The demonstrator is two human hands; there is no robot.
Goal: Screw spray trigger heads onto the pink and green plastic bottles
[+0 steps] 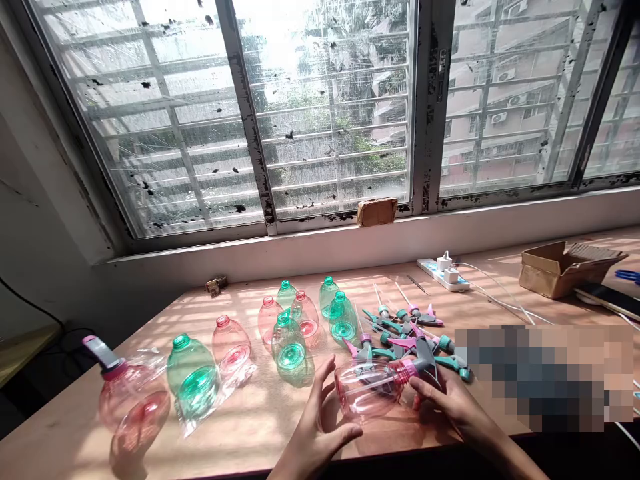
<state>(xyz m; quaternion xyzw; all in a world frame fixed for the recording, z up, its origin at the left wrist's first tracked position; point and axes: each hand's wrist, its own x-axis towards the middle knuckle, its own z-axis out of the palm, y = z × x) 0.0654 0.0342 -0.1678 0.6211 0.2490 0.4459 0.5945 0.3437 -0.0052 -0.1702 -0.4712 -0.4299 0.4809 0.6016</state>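
A clear pink spray bottle (367, 393) lies tilted on its side above the table's near edge, its grey and pink trigger head (425, 357) pointing right. My right hand (457, 403) grips it around the neck, thumb by the pink collar. At the bottle's base, my left hand (315, 423) is cupped with thumb and fingers spread apart; whether it touches the plastic I cannot tell. Just behind lies a pile of loose trigger heads (400, 340) in teal, pink and grey, some with thin white tubes. Part of the pile shows through the bottle.
Several open green bottles (289, 343) and pink bottles (231, 343) stand on the wooden table (240, 433). A pink bottle with a fitted head (133, 403) is far left. Clear plastic wrap (200, 413), a power strip (444, 275) with cables and a cardboard box (550, 277) lie around.
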